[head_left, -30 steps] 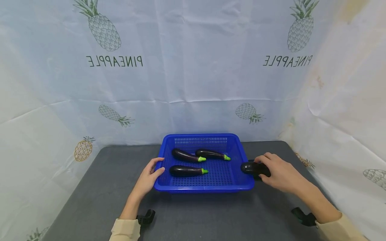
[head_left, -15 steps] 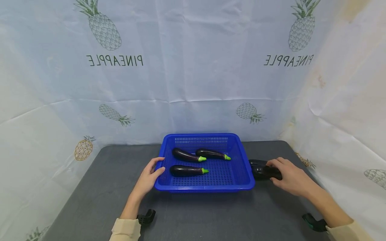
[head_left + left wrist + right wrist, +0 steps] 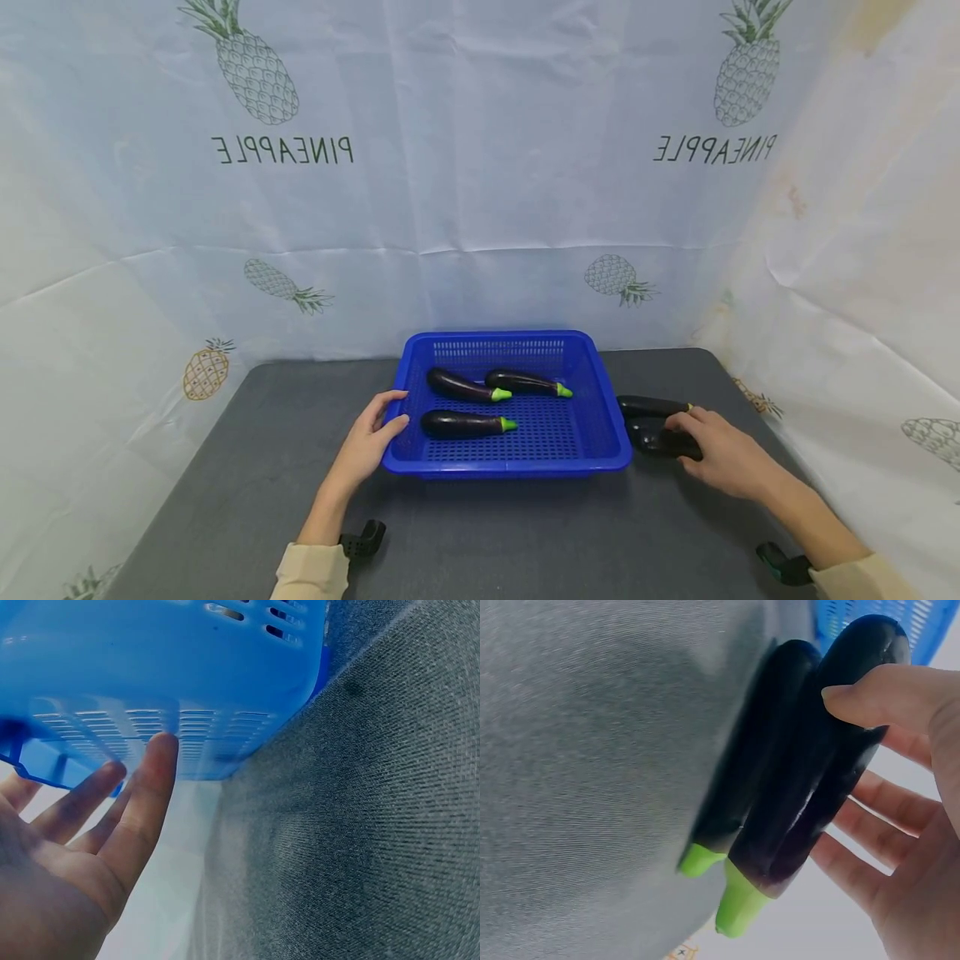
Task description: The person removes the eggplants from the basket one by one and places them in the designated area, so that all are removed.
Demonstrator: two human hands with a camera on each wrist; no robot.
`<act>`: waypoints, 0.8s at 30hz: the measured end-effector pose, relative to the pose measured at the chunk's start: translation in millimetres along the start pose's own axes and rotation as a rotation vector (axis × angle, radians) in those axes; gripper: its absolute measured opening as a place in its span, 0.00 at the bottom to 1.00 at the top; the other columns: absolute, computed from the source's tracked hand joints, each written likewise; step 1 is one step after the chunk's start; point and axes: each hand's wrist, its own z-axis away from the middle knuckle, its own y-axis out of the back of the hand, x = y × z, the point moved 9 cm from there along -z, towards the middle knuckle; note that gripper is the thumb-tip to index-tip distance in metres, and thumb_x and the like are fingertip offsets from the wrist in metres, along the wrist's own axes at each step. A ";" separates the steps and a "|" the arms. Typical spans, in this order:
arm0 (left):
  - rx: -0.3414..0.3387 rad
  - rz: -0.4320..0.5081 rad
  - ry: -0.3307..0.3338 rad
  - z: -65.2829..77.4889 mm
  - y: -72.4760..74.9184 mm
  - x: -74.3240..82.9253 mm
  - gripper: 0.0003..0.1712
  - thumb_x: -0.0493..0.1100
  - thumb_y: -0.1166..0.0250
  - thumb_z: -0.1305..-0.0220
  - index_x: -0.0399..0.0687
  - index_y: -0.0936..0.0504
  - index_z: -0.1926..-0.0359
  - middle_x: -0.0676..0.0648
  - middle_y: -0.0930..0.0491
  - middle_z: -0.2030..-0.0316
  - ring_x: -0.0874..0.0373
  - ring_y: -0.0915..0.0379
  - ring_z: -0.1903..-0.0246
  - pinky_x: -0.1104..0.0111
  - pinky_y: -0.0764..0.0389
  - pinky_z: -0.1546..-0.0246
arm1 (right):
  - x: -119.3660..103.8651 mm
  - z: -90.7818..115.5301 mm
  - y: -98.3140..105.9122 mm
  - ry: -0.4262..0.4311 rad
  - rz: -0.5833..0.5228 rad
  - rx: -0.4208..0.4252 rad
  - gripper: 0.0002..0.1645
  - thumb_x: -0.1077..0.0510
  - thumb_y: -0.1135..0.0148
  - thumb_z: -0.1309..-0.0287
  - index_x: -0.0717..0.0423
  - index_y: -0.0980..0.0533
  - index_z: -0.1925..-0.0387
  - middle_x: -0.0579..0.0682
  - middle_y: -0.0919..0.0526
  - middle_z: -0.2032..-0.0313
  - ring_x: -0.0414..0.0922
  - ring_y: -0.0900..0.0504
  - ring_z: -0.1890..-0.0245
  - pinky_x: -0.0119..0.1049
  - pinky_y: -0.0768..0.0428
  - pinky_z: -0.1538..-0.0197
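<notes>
In the head view, my right hand (image 3: 723,454) grips a glossy dark eggplant (image 3: 660,439) just right of the blue basket. From the right wrist view, the thumb lies across this eggplant (image 3: 832,742), with fingers on its other side and its green stem free. Right alongside it, a second eggplant (image 3: 761,750) lies on the table. My left hand (image 3: 365,446) rests at the left rim of the blue plastic basket (image 3: 510,475). Nearly straight fingers (image 3: 154,780) touch its slotted outer wall in the left wrist view. Inside lie three eggplants, one (image 3: 461,425) nearest the front.
The basket stands towards the back of a dark grey table (image 3: 525,542). A pale pineapple-printed curtain (image 3: 517,208) hangs behind and at both sides. Black camera mounts (image 3: 363,540) stick out from both wrists.
My right hand has moved right with its eggplant, from the basket's right rim to beside the other eggplant on the table. That one shows more plainly now. The left hand stays put.
</notes>
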 end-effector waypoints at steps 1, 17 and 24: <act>-0.001 -0.001 0.001 0.2 0.4 0.1 0.25 0.45 0.41 0.23 0.48 0.31 0.30 0.33 0.39 0.27 0.32 0.33 0.34 0.41 0.24 0.44 | 0.9 -0.4 -1.7 0.004 0.006 -0.004 0.28 0.61 0.22 0.51 0.53 0.22 0.47 0.56 0.21 0.50 0.61 0.21 0.50 0.50 0.20 0.63; -0.006 0.005 0.000 0.9 -0.3 1.0 0.25 0.46 0.41 0.23 0.48 0.31 0.30 0.33 0.40 0.26 0.33 0.33 0.34 0.41 0.24 0.43 | 4.1 -4.7 -22.1 0.098 0.096 0.029 0.29 0.63 0.20 0.55 0.53 0.20 0.49 0.50 0.21 0.56 0.53 0.19 0.58 0.49 0.20 0.61; -0.009 -0.009 0.000 -0.4 0.3 1.4 0.26 0.47 0.41 0.23 0.48 0.32 0.29 0.33 0.40 0.26 0.32 0.33 0.34 0.41 0.24 0.43 | 3.5 -4.4 -27.9 0.145 0.134 0.042 0.28 0.65 0.20 0.57 0.53 0.20 0.51 0.49 0.22 0.58 0.52 0.20 0.59 0.50 0.20 0.61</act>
